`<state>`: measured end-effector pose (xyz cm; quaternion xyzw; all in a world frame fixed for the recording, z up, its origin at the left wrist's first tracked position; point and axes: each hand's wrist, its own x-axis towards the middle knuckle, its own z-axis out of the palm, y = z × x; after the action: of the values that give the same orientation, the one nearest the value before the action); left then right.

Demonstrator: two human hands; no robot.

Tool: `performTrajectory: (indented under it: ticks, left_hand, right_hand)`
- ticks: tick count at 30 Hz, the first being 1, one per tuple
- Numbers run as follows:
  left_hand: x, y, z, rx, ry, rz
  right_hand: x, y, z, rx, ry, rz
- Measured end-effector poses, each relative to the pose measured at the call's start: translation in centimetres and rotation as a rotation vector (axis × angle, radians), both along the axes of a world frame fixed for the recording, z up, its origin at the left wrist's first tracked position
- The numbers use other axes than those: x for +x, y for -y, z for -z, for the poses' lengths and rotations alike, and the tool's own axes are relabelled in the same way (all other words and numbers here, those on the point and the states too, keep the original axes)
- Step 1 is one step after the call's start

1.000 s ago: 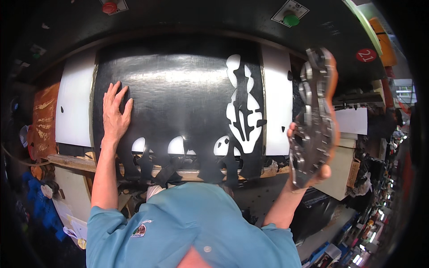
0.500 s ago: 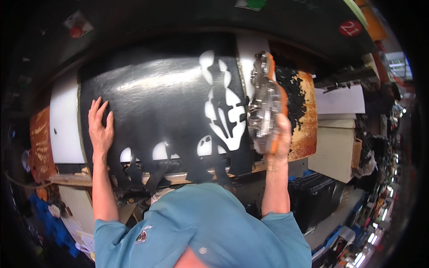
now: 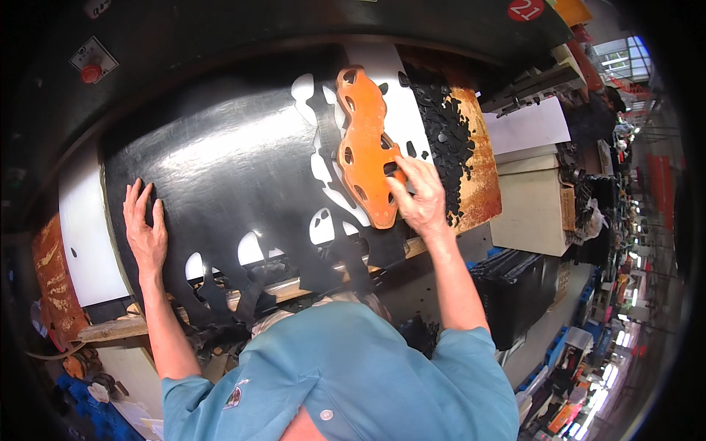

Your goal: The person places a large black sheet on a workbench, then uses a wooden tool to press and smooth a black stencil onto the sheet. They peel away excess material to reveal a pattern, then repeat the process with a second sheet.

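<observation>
Your right hand (image 3: 424, 201) is clamping, seemingly aligning the orange plate (image 3: 363, 121), needing steadiness; left hand (image 3: 146, 237), fingers apart, is touching the black sheet (image 3: 213, 165).

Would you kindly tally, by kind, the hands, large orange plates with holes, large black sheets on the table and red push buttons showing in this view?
Hands: 2 (left hand, right hand)
Orange plate with holes: 1
Large black sheet: 1
Red push button: 1
Total: 5
</observation>
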<state>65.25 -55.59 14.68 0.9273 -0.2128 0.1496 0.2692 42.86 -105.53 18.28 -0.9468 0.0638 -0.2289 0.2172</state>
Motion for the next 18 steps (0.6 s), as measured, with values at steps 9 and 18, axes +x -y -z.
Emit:
performTrajectory:
  ticks: [9,18]
  left_hand:
    - [-4.2,8.3,-4.4,-0.229,-0.11,-0.067]
    - [-22.3,40.3,-6.5,-0.053,-0.315,0.506]
  right_hand:
    - [2.2,19.1,1.7,0.111,0.148,0.203]
    - [22.4,27.1,4.1,0.049,-0.389,-0.104]
